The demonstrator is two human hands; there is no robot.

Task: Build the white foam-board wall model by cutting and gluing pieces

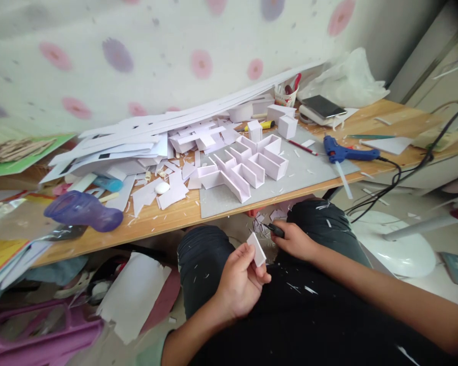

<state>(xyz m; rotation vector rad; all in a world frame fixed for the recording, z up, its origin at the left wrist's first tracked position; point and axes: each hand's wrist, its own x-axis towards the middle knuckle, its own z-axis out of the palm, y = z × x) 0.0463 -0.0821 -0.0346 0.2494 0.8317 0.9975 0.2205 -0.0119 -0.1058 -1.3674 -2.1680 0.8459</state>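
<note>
Over my lap, my left hand [241, 284] pinches a small white foam board piece [257, 250] between thumb and fingers. To the right of it, my right hand [295, 240] is closed around the black handle of a craft knife [277, 230], its thin blade pointing left toward the piece but apart from it. On the table above both hands, a white foam board model [248, 170] of narrow open-topped channels stands on a grey cutting mat [217, 203]. Thin white shavings lie on my dark clothing and on the floor below.
A blue glue gun [349, 151] with its cord lies at the mat's right side, near a red pencil [303, 147]. White scraps [173, 188] and long sheets [118, 137] cover the table's left and back. A purple bottle [84, 209] lies near the front edge.
</note>
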